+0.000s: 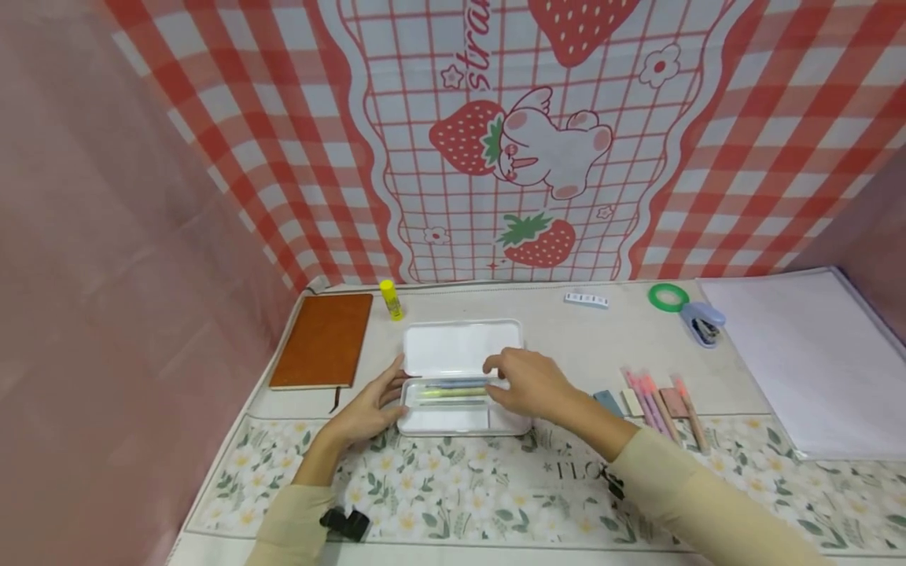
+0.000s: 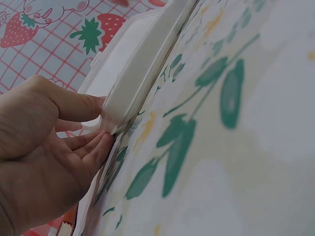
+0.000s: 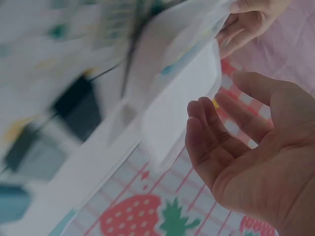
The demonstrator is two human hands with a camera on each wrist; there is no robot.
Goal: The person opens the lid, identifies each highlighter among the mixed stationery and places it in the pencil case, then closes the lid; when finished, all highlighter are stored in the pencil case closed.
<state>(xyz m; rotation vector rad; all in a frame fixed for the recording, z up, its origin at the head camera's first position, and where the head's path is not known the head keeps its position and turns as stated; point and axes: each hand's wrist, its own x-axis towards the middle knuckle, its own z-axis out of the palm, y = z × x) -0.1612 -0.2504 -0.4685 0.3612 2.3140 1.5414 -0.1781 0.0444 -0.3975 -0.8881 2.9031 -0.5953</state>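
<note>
Checked cloth (image 1: 510, 196), cropped at the top, walls off the far edge of the worktop (image 1: 552, 334); we lose the near side below frame. White board (image 1: 807, 362) along the right edge is cut off too. Brown notebook (image 1: 322, 340) sits in the far left corner area. Pencil case (image 1: 510, 420) is left of the worktop's middle, lid back toward the far edge; we get a gap between it and the notebook, wider room on its right up to the markers (image 1: 658, 405). Right hand (image 1: 532, 382) is over the case's right side, hiding part of it; right wrist view is blurry, but we see fingers loosely bent, thumb apart, nothing held. Left hand (image 1: 364, 410) pinches the case's left end, thumb and fingertips close together at the corner. Pens (image 1: 453, 391) lie in the long left compartment; we can't make out their right ends.
</note>
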